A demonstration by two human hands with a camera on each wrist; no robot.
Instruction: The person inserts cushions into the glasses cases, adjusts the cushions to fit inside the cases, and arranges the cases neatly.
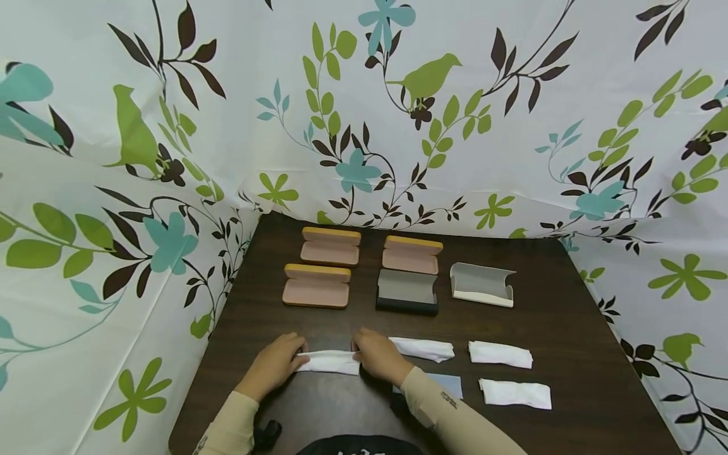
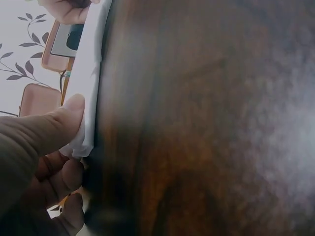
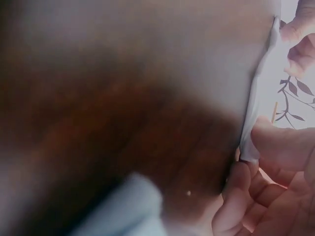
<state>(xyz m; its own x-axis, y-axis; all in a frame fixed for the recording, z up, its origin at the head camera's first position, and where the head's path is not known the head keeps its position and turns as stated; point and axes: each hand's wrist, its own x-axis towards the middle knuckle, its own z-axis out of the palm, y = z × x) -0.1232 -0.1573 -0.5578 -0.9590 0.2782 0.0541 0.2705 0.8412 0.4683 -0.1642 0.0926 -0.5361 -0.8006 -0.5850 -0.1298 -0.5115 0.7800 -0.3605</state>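
A white folded cloth [image 1: 330, 362] lies stretched in a narrow strip between my two hands, low over the dark table. My left hand [image 1: 275, 360] pinches its left end; in the left wrist view the thumb [image 2: 64, 118] presses on top, with curled fingers below. At the opposite end my right hand [image 1: 380, 355] grips the strip, its thumb [image 3: 280, 142] and fingers closing on the corner in the right wrist view. Close to the right hand lie another white folded cloth [image 1: 423, 349] and a light blue cloth [image 1: 446, 384], partly covered by the right forearm.
Behind the hands stand open glasses cases: three yellow-edged ones with pink linings [image 1: 315, 292] [image 1: 330, 253] [image 1: 411, 259], a black one [image 1: 406, 306] and a white one [image 1: 482, 294]. Two more white folded cloths [image 1: 500, 354] [image 1: 514, 393] lie at right. Patterned curtains [image 1: 227, 126] border the table.
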